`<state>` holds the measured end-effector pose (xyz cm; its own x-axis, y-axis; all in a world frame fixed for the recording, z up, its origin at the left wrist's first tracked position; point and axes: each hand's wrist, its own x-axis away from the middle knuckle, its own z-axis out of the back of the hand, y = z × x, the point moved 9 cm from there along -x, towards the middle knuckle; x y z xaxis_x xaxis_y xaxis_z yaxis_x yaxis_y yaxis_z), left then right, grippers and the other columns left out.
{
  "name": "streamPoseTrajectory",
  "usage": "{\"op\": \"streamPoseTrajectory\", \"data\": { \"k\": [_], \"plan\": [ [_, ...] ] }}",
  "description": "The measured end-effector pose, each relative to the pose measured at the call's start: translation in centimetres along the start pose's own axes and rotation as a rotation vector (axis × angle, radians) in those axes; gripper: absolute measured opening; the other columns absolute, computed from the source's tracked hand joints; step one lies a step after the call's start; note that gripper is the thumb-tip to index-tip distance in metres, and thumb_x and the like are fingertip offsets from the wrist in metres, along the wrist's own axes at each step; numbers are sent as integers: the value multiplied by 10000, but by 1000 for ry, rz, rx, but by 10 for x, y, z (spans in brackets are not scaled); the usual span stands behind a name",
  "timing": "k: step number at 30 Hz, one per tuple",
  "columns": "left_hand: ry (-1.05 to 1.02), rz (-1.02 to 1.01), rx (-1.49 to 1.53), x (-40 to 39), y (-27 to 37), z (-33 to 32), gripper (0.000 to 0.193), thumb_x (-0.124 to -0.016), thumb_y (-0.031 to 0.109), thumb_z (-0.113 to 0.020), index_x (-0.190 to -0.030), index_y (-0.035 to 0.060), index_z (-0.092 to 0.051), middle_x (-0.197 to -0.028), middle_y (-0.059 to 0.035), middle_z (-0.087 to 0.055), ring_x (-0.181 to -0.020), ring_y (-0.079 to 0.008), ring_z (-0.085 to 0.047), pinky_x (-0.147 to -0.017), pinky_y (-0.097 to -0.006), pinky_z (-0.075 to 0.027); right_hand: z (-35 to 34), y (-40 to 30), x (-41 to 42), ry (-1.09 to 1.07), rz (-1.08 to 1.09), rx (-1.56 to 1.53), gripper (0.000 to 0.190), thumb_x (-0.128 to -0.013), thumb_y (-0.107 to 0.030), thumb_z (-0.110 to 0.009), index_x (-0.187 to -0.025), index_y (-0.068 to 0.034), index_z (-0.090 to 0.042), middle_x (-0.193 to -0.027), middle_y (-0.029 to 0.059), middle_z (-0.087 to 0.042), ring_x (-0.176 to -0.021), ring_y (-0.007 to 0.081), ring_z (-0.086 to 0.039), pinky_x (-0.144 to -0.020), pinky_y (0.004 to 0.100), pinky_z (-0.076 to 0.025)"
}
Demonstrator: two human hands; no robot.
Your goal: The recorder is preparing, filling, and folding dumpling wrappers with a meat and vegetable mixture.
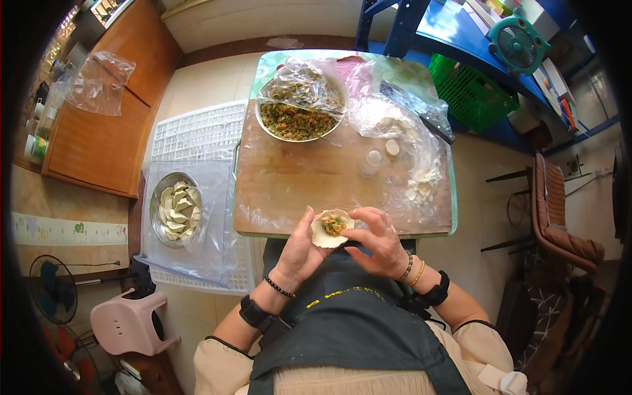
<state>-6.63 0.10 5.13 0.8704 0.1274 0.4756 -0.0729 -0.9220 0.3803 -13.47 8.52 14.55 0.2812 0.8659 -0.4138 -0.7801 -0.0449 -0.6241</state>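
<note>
A round dough wrapper [323, 240] with a small mound of chopped filling [334, 226] at its centre rests in my left hand [299, 247]. The left thumb lies along the wrapper's left side, and the fingers beneath are mostly hidden. My right hand [379, 244] is at the wrapper's right rim, fingers spread; two fingertips appear to touch the edge, while the thumb stays apart below. Both hands are over the near edge of a floured wooden board [296, 182]. Farther back on it, a bowl of chopped filling [296, 121] is partly covered by clear plastic.
Left of the board, a metal plate of folded dumplings [180, 212] sits on a clear plastic lid [217, 197] over a white rack [197, 128]. A small glass jar [370, 163], a dough piece [392, 148], loose flour [423, 186] and a black-handled knife [437, 129] lie right.
</note>
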Motion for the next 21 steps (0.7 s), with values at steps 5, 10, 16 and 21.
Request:
{"op": "streamPoseTrajectory", "data": {
  "k": [5,10,16,21],
  "plan": [
    [-26,-3,49,4,-2,-2,524,-1051,439,-260,-1312,29,-456,-1277,-103,-550,-1169,-216,-546,-985,-392,-467,-7,-11,-6,-21,62,115,369,-664,-57,-755,-1008,-151,-660,-1290,107,-510,-1242,318,-471,-945,434,-407],
    [-74,25,52,11,-3,-6,528,-1044,456,-295,-1332,46,-465,-1267,-86,-560,-1153,-201,-551,-961,-381,-475,-8,-14,-5,-3,125,126,227,-686,-66,-748,-887,-143,-679,-1302,101,-521,-1262,313,-465,-953,429,-403],
    [-120,-16,-99,16,-1,-8,543,-1010,472,-423,-1329,36,-474,-1272,-84,-560,-1158,-189,-558,-989,-392,-478,1,-6,-4,71,-31,-124,167,-729,-58,-750,-871,-80,-664,-1261,127,-550,-1211,334,-514,-958,419,-437],
    [-228,-81,-189,22,4,-21,569,-949,416,-583,-1333,18,-452,-1250,-99,-567,-1186,-199,-546,-1017,-397,-464,3,13,1,96,-297,-345,123,-790,-31,-721,-881,-29,-640,-1251,180,-561,-1159,323,-558,-912,371,-494]
  ]
}}
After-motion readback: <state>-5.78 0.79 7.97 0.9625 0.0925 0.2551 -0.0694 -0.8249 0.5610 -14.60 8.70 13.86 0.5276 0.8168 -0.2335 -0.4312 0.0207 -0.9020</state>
